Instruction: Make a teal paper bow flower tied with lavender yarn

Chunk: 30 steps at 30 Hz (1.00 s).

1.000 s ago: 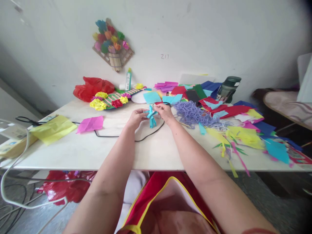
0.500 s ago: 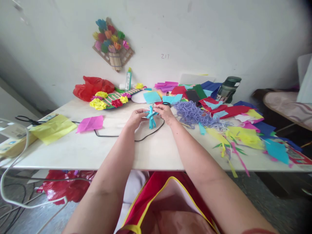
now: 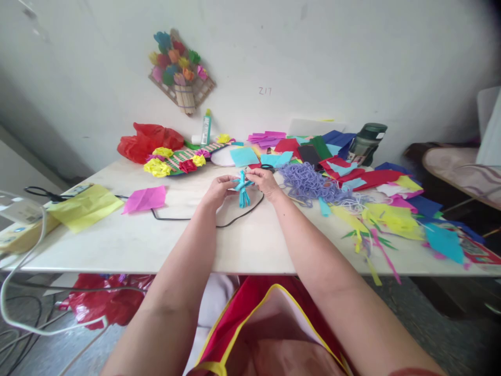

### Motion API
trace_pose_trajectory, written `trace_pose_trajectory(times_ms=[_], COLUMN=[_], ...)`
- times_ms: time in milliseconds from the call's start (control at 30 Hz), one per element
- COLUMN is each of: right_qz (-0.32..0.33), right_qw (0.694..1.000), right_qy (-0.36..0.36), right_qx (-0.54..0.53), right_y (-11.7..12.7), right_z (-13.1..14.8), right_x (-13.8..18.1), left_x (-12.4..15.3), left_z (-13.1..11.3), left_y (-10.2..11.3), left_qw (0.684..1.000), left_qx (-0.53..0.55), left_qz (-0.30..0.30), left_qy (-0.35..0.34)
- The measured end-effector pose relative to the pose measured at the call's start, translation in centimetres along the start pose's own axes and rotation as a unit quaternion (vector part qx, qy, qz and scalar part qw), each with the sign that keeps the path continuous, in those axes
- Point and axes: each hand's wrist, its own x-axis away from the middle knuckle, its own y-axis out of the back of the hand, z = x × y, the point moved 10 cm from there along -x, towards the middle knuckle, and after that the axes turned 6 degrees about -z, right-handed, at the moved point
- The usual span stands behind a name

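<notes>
Between my two hands, above the middle of the white table (image 3: 250, 250), is a folded bundle of turquoise paper (image 3: 243, 194), gathered at its centre with its lower end hanging down. My left hand (image 3: 219, 189) is closed on its left side, fingertips pinching the paper. From the right, my right hand (image 3: 264, 181) pinches the bundle near its top. Just behind my right hand lies a pair of scissors with dark handles (image 3: 267, 167), partly hidden. A black cord (image 3: 230, 223) runs across the table under the bundle.
Purple yarn (image 3: 309, 180) lies tangled to the right, with coloured paper scraps and a dark bottle (image 3: 366, 143) beyond. Left are a pink sheet (image 3: 144, 199), a yellow sheet (image 3: 84, 206) and a power strip (image 3: 23, 236). A flower-decorated panel (image 3: 180, 161) and a glue tube (image 3: 205, 128) stand behind.
Hardly anything differs. Both hands keep their pinch on the turquoise paper bundle in the same place, with at most a very slight shift of the fingers.
</notes>
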Motion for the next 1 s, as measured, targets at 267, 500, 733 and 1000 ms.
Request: trace_pose_trajectory(times_ms=[267,500,733,1000], right_qz=[0.0,0.004,-0.003,-0.014], right_qw=[1.0,1.0,0.999,0.995], right_qy=[0.0,0.011,0.03,0.051], right_qx=[-0.009,0.003,0.035,0.081], right_y=[-0.22,-0.31,-0.25,-0.11], right_z=[-0.11,-0.37,0.05,0.44], right_x=[-0.05,-0.14,-0.25,-0.18], left_x=[0.18,0.32,0.09,0.11], left_z=[-0.15,-0.24,-0.06,-0.38], left_y=[-0.19,-0.32,-0.28,-0.37], left_qw=[1.0,1.0,1.0,1.0], left_qx=[-0.001,0.0,0.0,-0.004], left_qz=[0.001,-0.003,0.004,0.008], left_qy=[0.0,0.005,0.001,-0.012])
